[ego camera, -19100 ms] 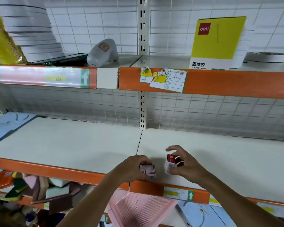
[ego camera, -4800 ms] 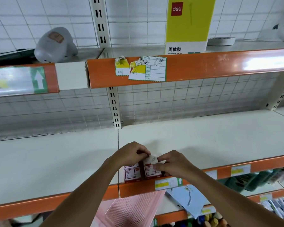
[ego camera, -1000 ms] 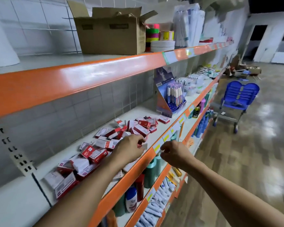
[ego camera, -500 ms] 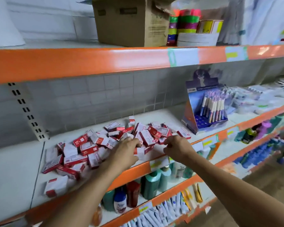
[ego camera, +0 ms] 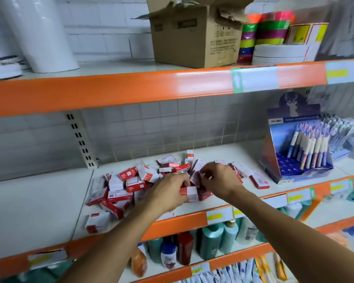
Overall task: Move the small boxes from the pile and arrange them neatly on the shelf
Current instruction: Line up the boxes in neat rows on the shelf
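Observation:
A loose pile of several small red-and-white boxes [ego camera: 129, 182] lies scattered on the white middle shelf [ego camera: 39, 201]. My left hand [ego camera: 168, 190] rests over the pile's front, its fingers closed on one small box [ego camera: 189, 193]. My right hand [ego camera: 219, 178] is just to its right, with fingertips pinching another small box [ego camera: 196, 172] that stands tilted in the pile. One box [ego camera: 96, 221] lies apart near the shelf's front edge, and another single box [ego camera: 259, 179] sits to the right of the pile.
A blue pen display stand [ego camera: 300, 148] stands on the same shelf at the right. Above, the upper shelf holds a cardboard carton [ego camera: 194, 33], coloured tape rolls [ego camera: 264, 29] and white rolls [ego camera: 39, 31]. Bottles [ego camera: 184, 248] fill the shelf below. The shelf's left part is bare.
I turned from the bare shelf section, where two boxes stood at the front edge, to the pile. Over the last second both hands reached into the pile and closed on boxes.

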A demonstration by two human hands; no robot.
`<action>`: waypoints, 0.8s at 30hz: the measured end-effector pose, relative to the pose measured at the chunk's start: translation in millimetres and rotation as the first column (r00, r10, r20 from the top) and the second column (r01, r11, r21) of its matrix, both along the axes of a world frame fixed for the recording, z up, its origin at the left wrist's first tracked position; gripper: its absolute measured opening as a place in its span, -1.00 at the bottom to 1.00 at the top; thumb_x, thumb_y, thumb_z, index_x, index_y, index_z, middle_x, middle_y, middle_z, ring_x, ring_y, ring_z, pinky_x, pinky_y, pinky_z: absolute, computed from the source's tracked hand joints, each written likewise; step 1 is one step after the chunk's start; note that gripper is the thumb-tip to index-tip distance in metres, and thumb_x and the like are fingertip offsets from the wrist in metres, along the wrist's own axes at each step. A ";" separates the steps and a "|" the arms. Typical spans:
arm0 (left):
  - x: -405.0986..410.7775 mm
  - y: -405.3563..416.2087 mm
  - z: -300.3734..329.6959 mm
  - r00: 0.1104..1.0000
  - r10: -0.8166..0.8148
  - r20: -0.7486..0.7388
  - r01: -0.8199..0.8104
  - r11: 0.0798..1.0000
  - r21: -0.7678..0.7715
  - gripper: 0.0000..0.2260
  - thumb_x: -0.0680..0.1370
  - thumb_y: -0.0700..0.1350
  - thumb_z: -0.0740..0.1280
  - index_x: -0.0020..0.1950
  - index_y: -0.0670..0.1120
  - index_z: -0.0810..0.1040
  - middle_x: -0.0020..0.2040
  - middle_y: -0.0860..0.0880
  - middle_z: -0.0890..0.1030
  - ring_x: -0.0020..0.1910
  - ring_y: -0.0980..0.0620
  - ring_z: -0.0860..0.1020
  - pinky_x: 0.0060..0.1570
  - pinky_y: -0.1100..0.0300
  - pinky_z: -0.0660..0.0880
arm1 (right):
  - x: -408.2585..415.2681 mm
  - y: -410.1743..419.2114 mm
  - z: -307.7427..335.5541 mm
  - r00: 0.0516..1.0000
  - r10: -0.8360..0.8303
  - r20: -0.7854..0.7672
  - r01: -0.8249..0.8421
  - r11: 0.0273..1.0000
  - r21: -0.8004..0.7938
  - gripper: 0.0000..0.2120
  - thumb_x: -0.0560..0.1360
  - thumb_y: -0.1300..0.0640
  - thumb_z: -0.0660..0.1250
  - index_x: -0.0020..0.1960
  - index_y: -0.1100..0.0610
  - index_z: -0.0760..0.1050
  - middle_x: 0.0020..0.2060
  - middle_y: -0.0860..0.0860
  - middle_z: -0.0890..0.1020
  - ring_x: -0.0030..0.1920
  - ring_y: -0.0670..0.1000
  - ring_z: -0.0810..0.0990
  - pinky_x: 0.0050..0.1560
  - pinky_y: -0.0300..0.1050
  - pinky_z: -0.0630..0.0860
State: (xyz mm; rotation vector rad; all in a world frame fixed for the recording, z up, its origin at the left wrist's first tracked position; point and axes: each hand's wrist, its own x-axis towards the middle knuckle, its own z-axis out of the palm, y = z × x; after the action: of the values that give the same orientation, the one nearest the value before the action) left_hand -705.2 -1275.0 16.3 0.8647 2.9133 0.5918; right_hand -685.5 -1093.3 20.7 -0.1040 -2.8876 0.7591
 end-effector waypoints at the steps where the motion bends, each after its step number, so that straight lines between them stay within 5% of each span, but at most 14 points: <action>1: 1.3 -3.5 2.7 1.000 0.008 0.014 -0.008 1.000 0.004 -0.75 0.49 -0.02 0.47 0.12 0.04 0.51 0.09 0.06 0.57 0.00 0.08 0.54 0.00 0.09 0.53 | -2.2 -4.5 1.4 1.000 0.010 -0.002 -0.010 1.000 -0.004 -0.81 0.46 0.18 0.32 0.02 0.09 0.66 -0.08 0.06 0.71 -0.06 0.09 0.66 -0.12 -0.15 0.55; 8: 3.0 -37.5 15.7 0.996 0.076 0.049 -0.076 0.997 0.002 -0.73 0.51 0.02 0.43 0.15 0.04 0.48 0.08 0.04 0.59 -0.04 0.04 0.58 -0.01 -0.01 0.57 | -17.8 -40.5 11.8 0.997 0.067 -0.024 -0.068 0.997 -0.046 -0.73 0.44 0.18 0.34 0.12 0.05 0.63 -0.04 0.03 0.70 -0.02 0.07 0.64 -0.12 -0.26 0.45; 16: 12.4 -110.9 22.0 0.977 0.200 0.080 -0.207 0.974 0.089 -0.75 0.49 0.00 0.45 0.10 0.08 0.48 0.00 0.11 0.58 -0.09 0.12 0.58 -0.11 0.10 0.59 | -40.1 -102.6 18.5 0.977 0.212 -0.027 -0.214 0.973 -0.089 -0.72 0.48 0.09 0.40 0.18 0.07 0.62 0.04 0.02 0.69 0.05 0.03 0.64 0.03 -0.21 0.53; 24: 20.6 -184.4 20.3 0.908 0.384 0.169 -0.413 0.887 0.204 -0.79 0.48 -0.04 0.46 0.06 0.06 0.51 -0.10 0.13 0.61 -0.21 0.20 0.60 -0.19 0.18 0.54 | -75.9 -166.5 32.9 0.923 0.378 0.068 -0.378 0.926 -0.007 -0.36 0.45 -0.23 0.39 0.43 0.04 0.42 0.35 0.06 0.52 0.29 0.10 0.52 0.22 -0.10 0.46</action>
State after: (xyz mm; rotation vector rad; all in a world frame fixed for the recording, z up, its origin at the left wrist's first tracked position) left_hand -684.6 -1459.4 36.6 0.2133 2.9547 0.9966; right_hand -761.5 -1259.9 53.6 0.4518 -3.0119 0.8172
